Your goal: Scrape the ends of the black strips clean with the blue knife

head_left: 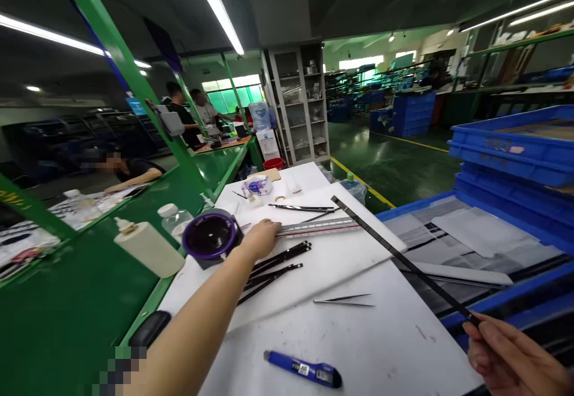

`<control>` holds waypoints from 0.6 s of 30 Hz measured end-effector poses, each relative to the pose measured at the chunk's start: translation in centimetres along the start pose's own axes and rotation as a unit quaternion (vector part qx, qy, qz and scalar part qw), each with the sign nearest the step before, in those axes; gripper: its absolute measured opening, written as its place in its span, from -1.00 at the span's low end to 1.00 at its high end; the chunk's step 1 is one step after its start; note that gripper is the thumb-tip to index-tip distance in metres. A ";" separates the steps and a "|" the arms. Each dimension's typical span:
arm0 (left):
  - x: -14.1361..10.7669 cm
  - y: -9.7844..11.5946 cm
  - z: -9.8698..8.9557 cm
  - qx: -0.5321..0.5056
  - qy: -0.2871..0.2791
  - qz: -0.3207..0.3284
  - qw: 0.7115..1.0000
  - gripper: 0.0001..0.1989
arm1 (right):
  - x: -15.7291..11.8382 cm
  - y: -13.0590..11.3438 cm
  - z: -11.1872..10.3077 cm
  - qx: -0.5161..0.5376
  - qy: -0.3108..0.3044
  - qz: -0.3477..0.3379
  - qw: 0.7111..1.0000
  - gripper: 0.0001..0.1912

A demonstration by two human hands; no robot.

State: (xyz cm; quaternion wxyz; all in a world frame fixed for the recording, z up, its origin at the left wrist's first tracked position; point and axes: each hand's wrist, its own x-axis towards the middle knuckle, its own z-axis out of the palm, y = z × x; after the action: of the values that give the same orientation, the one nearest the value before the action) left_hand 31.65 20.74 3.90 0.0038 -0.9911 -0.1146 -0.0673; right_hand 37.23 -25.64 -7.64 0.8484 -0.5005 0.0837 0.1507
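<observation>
My right hand (515, 351) pinches one end of a long, thin black strip (403, 258), which slants up and left over the table's right edge. My left hand (262, 239) reaches across the table, its fingers closed on the near end of a long grey ruler-like bar (318, 227) with white markings and a red line. Several glossy black strips (278, 267) lie just below that hand on a white foam sheet (354, 264). Further back are more black strips (300, 207). A purple-rimmed round magnifier lamp or dish (210, 235) stands left of my left hand.
Tweezers (344, 301) and a blue utility knife (302, 369) lie at the front of the white table. A white squeeze bottle (147, 246) and a clear bottle (174, 219) stand left. Blue crates (511, 151) are stacked right. Other people work beyond the green partition (67, 300).
</observation>
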 end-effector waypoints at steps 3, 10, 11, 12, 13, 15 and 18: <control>-0.6 -0.5 -0.7 0.001 0.012 0.024 1.000 -0.67 | 0.0 -1.6 0.9 0.010 0.047 0.050 0.998 -0.53; -8.3 2.6 -4.1 0.004 0.143 0.029 0.989 -0.65 | 1.5 -4.0 8.0 0.021 -0.051 -0.049 0.997 -0.66; -9.7 3.2 -4.4 0.007 0.176 0.036 0.984 -0.66 | 1.6 -4.2 9.2 0.025 -0.064 -0.054 0.996 -0.67; -11.2 3.8 -4.7 0.012 0.207 0.041 0.977 -0.67 | 1.5 -4.4 10.4 0.028 -0.079 -0.051 0.995 -0.68; -12.8 4.3 -5.0 0.017 0.240 0.042 0.970 -0.67 | 1.4 -4.6 11.4 0.029 -0.095 -0.044 0.994 -0.69; -16.1 5.1 -5.2 0.019 0.300 0.035 0.953 -0.66 | 0.8 -4.6 13.1 0.028 -0.124 -0.026 0.992 -0.68; -21.3 6.0 -5.0 0.002 0.356 0.016 0.934 -0.65 | -0.5 -4.0 14.7 0.026 -0.157 -0.022 0.987 -0.69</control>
State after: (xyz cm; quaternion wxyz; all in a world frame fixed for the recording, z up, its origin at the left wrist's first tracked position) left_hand 11.84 9.92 6.00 0.0471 -0.9040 -0.0898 -0.4154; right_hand 38.02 -14.66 2.91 0.8668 -0.4503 -0.0577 0.2065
